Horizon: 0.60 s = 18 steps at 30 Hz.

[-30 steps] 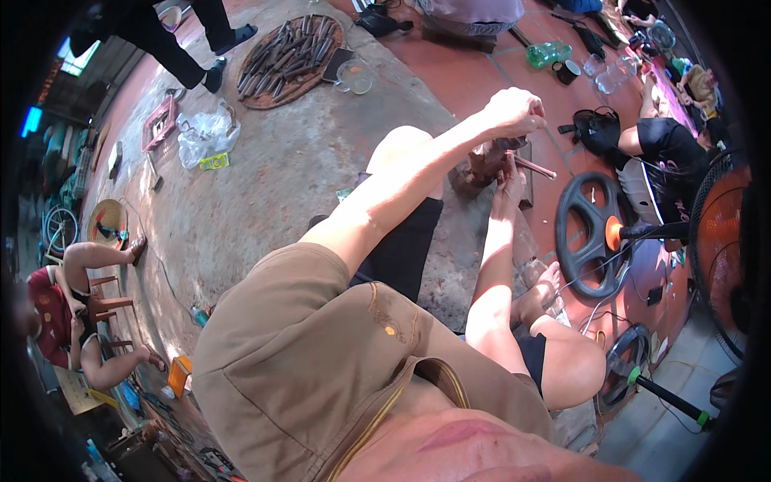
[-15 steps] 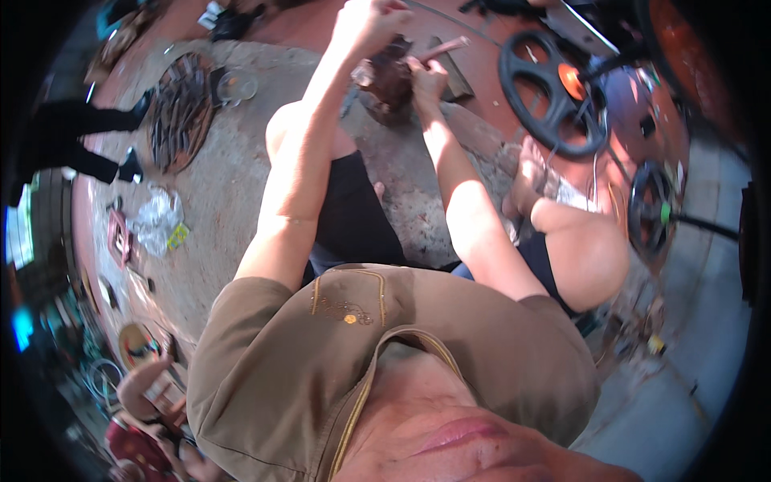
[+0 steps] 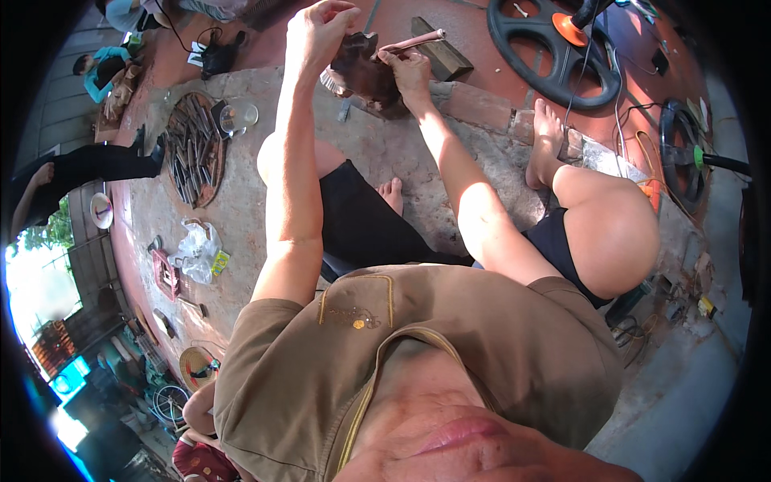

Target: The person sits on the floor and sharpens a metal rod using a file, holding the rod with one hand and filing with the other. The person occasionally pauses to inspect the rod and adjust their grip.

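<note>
Keep the right hand (image 3: 411, 74) pinched steadily on the stick (image 3: 423, 39), brown lump (image 3: 364, 71) to its left; left hand (image 3: 315, 36) half-curled, hold unclear.

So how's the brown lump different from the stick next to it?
The lump is big and chunky, while the stick is long and thin. The lump is dark brown; the stick is paler and pinkish. The lump looks bumpy; the stick looks straight. Both are close to the right hand.
</note>
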Each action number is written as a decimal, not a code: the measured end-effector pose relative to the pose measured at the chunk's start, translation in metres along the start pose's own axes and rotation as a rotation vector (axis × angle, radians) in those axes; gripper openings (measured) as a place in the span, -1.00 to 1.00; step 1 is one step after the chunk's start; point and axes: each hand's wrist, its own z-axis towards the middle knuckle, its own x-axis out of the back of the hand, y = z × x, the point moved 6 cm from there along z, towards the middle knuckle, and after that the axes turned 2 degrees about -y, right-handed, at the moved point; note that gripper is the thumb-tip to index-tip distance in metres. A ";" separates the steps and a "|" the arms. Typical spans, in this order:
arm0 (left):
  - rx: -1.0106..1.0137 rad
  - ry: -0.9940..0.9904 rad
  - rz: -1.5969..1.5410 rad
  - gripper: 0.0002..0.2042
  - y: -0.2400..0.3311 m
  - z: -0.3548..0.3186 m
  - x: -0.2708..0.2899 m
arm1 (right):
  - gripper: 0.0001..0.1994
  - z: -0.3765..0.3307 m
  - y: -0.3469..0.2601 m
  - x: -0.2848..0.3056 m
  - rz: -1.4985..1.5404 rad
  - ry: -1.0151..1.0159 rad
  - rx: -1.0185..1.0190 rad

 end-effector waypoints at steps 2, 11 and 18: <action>-0.012 -0.008 -0.007 -0.74 0.005 0.002 -0.006 | -0.82 0.013 0.011 0.013 -0.174 0.030 0.101; 0.012 0.036 -0.041 -0.75 -0.007 0.002 0.001 | -0.72 0.033 0.002 0.021 -0.324 -0.080 -0.037; -0.255 0.174 0.405 -0.82 0.017 -0.007 0.006 | -0.81 0.020 -0.021 -0.013 -0.028 -0.370 0.069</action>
